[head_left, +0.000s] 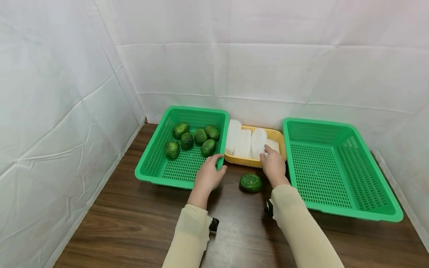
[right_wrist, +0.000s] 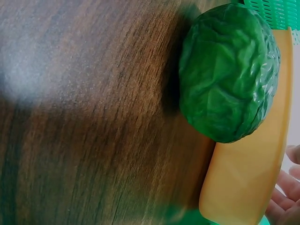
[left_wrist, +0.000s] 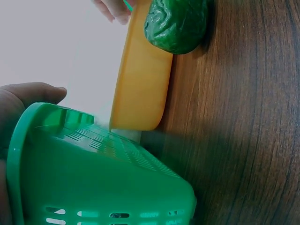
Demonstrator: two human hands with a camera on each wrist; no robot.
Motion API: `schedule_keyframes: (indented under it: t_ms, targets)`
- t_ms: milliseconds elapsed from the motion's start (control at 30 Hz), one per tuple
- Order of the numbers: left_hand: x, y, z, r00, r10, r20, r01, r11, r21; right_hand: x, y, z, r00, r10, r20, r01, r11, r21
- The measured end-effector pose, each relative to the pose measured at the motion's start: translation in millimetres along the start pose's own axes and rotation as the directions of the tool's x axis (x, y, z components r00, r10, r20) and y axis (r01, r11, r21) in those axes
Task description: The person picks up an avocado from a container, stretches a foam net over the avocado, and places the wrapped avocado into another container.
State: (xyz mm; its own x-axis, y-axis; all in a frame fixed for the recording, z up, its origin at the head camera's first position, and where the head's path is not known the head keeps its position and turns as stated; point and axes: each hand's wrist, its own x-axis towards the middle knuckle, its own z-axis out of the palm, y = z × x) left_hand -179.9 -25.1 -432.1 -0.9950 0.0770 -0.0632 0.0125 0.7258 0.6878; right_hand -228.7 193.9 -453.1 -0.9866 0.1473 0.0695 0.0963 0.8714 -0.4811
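My left hand point(head_left: 209, 174) is at the front right corner of the left green basket point(head_left: 182, 184), its thumb point(left_wrist: 44, 91) held apart over the rim. Several wrinkled green fruits point(head_left: 187, 140) lie in that basket. Over the right part of the yellow tray point(head_left: 246, 161) is my right hand point(head_left: 274, 165), fingertips right at the white foam net sleeves point(head_left: 259, 139), thumb and forefinger apart. One glossy, wrinkled green fruit point(right_wrist: 229, 75) lies on the table in front of the tray, between the two hands. The right fingers point(right_wrist: 288, 185) show only partly at the tray's edge in the right wrist view.
A second green basket point(head_left: 321, 171) stands right of the yellow tray, its mesh floor showing. All of this sits on a dark wooden table point(head_left: 114, 223). White cloth point(head_left: 261, 70) hangs behind and at both sides.
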Motion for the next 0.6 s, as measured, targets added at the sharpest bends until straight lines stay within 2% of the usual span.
schedule_keyframes:
  t_ms: [133, 300, 600]
  targets:
    - [-0.3, -0.5, 1.2, 1.0, 0.004, -0.002, -0.004, 1.0, 0.007, -1, 0, 0.5, 0.999, 0.017, -0.047, -0.018, 1.0, -0.008]
    - [-0.1, -0.5, 1.0, 1.0, 0.006, -0.007, -0.006, 1.0, 0.003, 0, -1, -2.7, 0.988, 0.017, -0.156, -0.016, 1.0, 0.01]
    - [0.5, -0.7, -0.3, 1.0, 0.003, -0.006, -0.003, 1.0, -0.012, 4, -15, -25.9, 0.958, -0.004, -0.286, 0.024, 0.998, 0.066]
